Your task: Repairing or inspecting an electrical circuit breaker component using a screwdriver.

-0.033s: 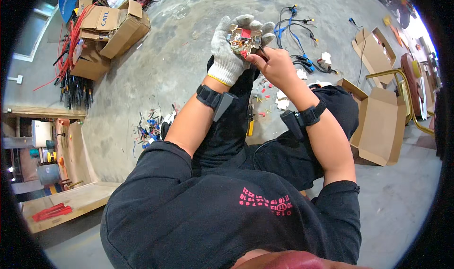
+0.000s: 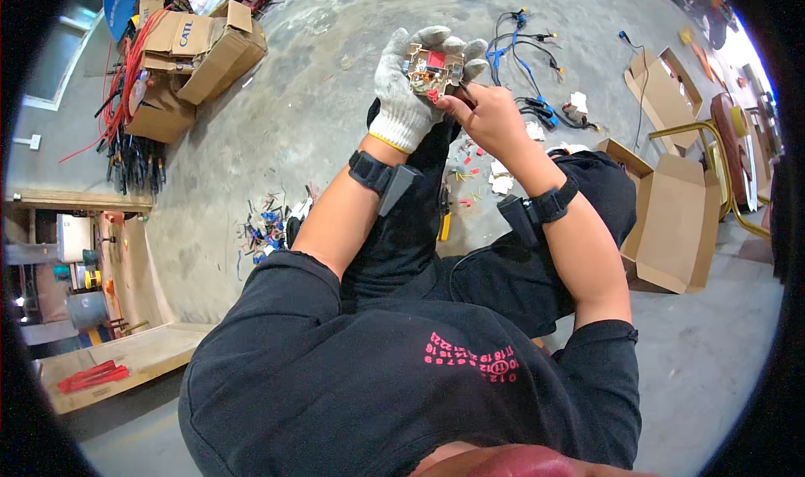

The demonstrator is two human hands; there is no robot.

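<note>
In a white knit glove, my left hand cups a small opened electrical device. Its exposed inside shows a red block, metal parts and coppery pieces, and it looks like a circuit breaker with its cover off. My bare right hand is at the lower right edge of the device. Thumb and forefinger are closed together there, beside a small red part. A dark bit shows by the right fingers, but what they pinch is too small to make out. Both hands are above my knees.
Blue and black cables lie on the floor ahead. Small red and white pieces and yellow-handled pliers lie between my legs. Wire scraps are at left. An open cardboard box and a chair stand right; cartons are far left.
</note>
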